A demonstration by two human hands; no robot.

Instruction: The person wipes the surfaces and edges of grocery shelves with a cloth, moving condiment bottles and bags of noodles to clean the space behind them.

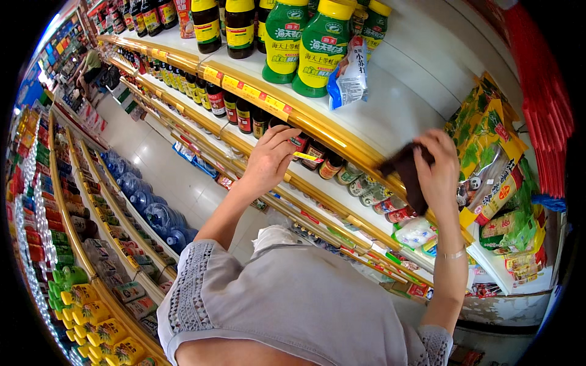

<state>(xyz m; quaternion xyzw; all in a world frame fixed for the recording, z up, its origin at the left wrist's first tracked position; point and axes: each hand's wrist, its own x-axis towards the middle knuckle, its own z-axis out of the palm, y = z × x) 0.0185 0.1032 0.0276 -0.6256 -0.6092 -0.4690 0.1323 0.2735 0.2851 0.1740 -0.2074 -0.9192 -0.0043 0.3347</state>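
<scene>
My left hand [273, 158] holds a small yellow price tag [307, 157] between thumb and fingers, in front of the upper shelf's gold edge strip. In my right hand [437, 169] is a dark brown cloth [407, 171], which lies against the right part of that gold strip [339, 139]. On the white top shelf [403, 91], green bottles of oyster sauce [324, 55] with yellow caps stand left of my right hand. A white and blue packet [351, 75] leans against them. Dark sauce bottles [244, 116] line the shelf below.
Packaged noodles [490, 183] in yellow and green bags fill the right end. Red bags [547, 114] hang at the far right. Across the aisle [183, 169] are shelves with drinks and large blue water jugs [160, 217]. A person [88, 68] sits far off at the upper left.
</scene>
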